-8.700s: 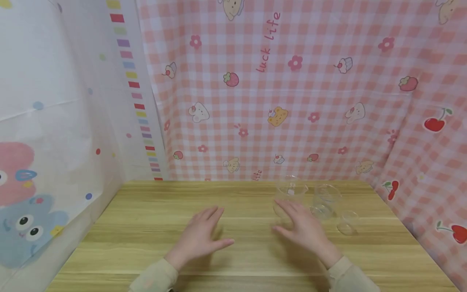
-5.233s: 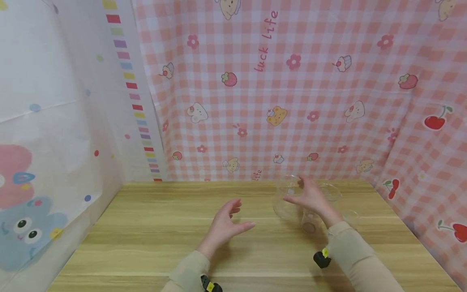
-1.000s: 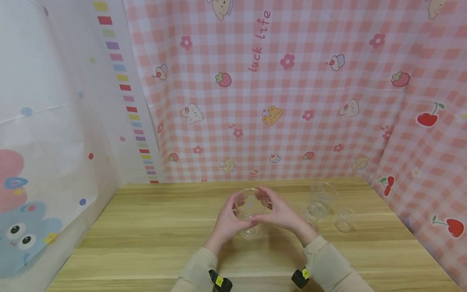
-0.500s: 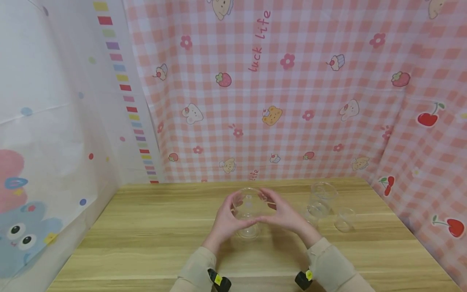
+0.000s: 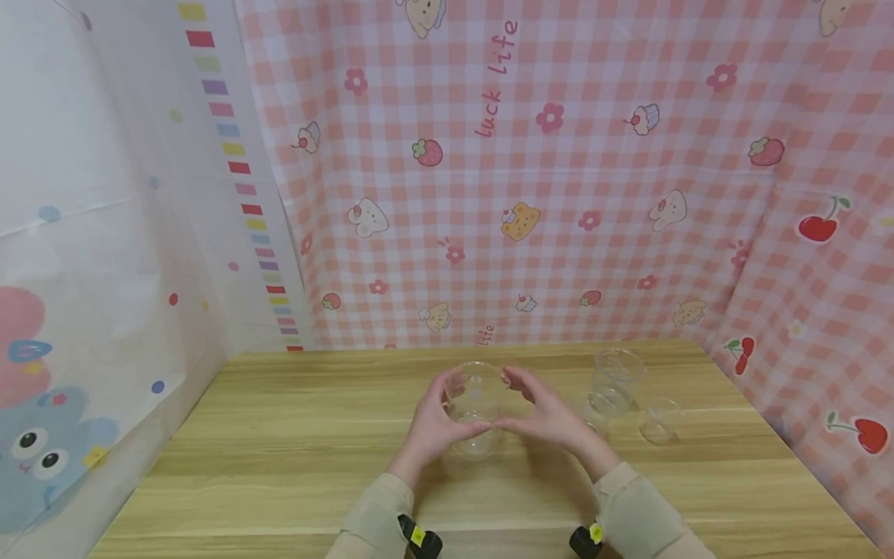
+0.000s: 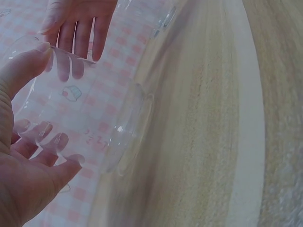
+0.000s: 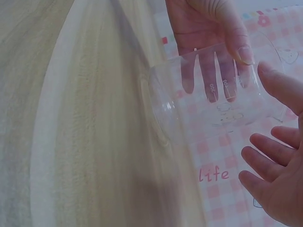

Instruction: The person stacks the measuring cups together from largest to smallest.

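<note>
A clear graduated beaker (image 5: 476, 400) stands upright in the middle of the table, with faint white volume marks showing in the right wrist view. My left hand (image 5: 429, 425) holds its left side, thumb at the near wall and fingers spread along the far side. In the left wrist view those fingers (image 6: 45, 151) show against the glass. My right hand (image 5: 552, 415) is beside the beaker's right wall, fingers parted and loosely bent. The right wrist view shows a gap between the right fingers (image 7: 265, 165) and the beaker, its thumb close to the rim.
To the right stand several more clear beakers: a large one (image 5: 621, 373) at the back, a smaller one (image 5: 608, 400) in front of it, and a small one (image 5: 660, 423) farther right. A pink checked cloth (image 5: 454, 194) hangs behind the wooden table (image 5: 279, 450).
The beaker came from the right-hand group to the middle between both hands. Over the last second, the right hand has eased off the beaker to the right; the left hand stays at it.
</note>
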Available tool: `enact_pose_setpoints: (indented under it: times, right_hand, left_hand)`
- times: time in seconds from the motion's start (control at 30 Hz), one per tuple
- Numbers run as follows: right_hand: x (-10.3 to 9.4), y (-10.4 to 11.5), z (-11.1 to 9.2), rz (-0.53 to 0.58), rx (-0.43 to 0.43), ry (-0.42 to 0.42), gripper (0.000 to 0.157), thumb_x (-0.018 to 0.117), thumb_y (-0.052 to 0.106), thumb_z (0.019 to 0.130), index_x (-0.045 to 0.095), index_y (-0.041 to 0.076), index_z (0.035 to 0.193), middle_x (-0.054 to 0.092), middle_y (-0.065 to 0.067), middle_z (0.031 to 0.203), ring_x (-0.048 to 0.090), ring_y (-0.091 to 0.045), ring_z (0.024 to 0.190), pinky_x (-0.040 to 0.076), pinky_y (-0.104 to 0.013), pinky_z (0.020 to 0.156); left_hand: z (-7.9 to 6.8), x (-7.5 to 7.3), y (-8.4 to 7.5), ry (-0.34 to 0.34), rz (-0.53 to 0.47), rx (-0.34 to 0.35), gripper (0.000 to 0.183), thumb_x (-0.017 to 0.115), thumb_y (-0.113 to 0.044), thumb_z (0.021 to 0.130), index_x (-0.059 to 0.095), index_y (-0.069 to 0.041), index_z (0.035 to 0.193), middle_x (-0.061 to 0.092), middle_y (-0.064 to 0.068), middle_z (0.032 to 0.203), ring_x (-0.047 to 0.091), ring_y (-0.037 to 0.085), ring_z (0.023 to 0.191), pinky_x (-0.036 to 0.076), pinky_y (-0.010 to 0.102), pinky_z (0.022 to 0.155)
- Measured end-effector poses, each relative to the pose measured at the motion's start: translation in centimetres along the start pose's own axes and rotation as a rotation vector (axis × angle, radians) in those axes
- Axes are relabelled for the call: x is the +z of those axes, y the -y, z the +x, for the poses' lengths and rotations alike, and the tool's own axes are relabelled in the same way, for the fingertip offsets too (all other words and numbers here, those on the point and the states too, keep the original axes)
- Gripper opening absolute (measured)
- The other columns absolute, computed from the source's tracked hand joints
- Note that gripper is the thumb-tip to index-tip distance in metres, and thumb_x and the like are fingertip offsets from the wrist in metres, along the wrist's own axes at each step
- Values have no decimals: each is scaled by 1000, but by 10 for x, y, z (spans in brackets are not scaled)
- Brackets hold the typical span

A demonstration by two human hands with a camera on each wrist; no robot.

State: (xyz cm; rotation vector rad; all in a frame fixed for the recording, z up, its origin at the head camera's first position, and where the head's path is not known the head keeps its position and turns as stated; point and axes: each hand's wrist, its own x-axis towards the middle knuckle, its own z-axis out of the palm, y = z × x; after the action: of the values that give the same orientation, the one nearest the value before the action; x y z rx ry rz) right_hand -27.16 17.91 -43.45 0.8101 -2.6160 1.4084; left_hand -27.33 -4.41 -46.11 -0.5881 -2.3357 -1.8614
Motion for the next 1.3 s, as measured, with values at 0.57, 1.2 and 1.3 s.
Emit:
enact_pose_setpoints:
  times: [0.57,1.2,1.3]
  right_hand:
    - [2,-10,-6,-48,-29,-6,78,81,18,84,39,-4,145,52,-24,138,49,-42,127,35,-57,109]
    - [-6,-11,-13,-118,-34,-34,74,82,12,82,43,-6,142,57,-23,135,51,-43,125,37,-59,106]
    - [-8,-11,-14,-145,-43,-41,74,82,12,81,44,-6,141,58,-22,133,52,-43,123,39,-59,105]
  left_hand:
    - [-1,1,2,9,29,-24,89,90,-12,71,40,-2,144,51,18,141,48,37,128,36,57,108]
    - [0,-2,7,23,66,-18,89,92,-18,69,41,-2,140,53,14,138,50,33,127,39,53,107]
    - [0,-2,6,26,68,-18,89,92,-18,69,41,-2,139,53,14,138,49,33,127,39,53,107]
